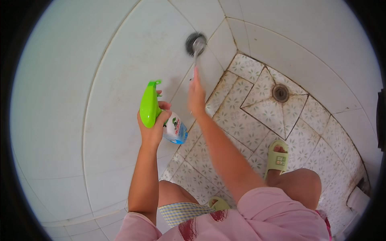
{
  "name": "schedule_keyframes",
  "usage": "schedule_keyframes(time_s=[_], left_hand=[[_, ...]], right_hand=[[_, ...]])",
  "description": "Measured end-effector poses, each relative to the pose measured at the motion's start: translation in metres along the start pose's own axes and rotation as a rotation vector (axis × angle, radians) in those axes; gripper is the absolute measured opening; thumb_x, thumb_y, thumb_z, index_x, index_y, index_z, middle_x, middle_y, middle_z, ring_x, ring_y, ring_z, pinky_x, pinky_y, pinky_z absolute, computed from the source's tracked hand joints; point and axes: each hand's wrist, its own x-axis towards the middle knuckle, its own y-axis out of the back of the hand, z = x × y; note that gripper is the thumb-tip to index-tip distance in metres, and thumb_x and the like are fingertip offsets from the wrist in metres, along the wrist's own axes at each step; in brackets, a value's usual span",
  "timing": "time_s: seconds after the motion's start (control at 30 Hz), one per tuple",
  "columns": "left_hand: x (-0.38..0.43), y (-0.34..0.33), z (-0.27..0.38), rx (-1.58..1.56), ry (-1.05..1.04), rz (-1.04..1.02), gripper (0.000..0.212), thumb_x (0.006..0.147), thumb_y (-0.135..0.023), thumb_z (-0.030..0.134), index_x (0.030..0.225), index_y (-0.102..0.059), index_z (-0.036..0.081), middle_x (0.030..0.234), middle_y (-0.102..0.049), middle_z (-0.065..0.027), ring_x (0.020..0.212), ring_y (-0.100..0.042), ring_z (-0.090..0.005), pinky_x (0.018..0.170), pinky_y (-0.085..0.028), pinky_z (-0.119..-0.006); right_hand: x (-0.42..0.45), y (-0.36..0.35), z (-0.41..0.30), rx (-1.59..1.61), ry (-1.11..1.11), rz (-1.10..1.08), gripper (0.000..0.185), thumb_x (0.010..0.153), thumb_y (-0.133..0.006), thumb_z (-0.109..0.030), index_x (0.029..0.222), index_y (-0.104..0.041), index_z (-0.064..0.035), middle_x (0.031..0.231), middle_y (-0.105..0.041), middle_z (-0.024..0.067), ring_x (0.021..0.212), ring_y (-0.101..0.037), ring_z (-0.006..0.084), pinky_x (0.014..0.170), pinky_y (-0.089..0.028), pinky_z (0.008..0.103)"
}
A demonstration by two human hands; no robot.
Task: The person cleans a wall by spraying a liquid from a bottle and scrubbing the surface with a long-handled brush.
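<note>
My left hand (pixel 152 126) is closed around a spray bottle (pixel 175 129) with a bright green trigger head, a white body and a blue base. The bottle bears writing. Its nozzle points up the picture, towards the tiled wall. My right hand (pixel 196 98) grips the handle of a long-handled scrubber (pixel 195 44), pinkish near the hand, with a round dark scouring head. That head lies at the white wall tiles near the corner; it is blurred, as is the hand.
A round floor drain (pixel 280 93) sits in the patterned tile floor (pixel 241 120), right of the scrubber. Brown grime lines the joints along the wall's foot. Green slippers (pixel 276 159) are on my feet. A white cylindrical object (pixel 358 200) stands at the lower right.
</note>
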Motion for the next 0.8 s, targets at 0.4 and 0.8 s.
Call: schedule_keyframes(time_s=[0.4,0.8], left_hand=[[-0.001,0.001,0.005,0.076,0.002,0.044,0.049,0.062,-0.059,0.001,0.111,-0.058,0.002,0.079,-0.058,-0.0061,0.071,-0.056,-0.0128,0.064,-0.045,-0.026],[-0.007,0.006,0.012,0.083,0.036,0.051,0.051,0.063,-0.058,0.001,0.114,-0.056,0.002,0.102,-0.058,-0.005,0.076,-0.058,-0.0139,0.066,-0.046,-0.027]], right_hand=[[0.006,0.029,0.036,0.32,-0.014,-0.085,0.047,0.097,-0.034,-0.013,0.144,-0.033,-0.0188,0.064,-0.048,0.0024,0.049,-0.049,0.0105,0.049,-0.043,0.0241],[-0.079,-0.014,0.116,0.267,0.119,-0.206,0.053,0.098,-0.033,-0.012,0.148,-0.02,-0.0225,0.059,-0.041,-0.003,0.041,-0.038,0.0073,0.035,-0.036,0.0236]])
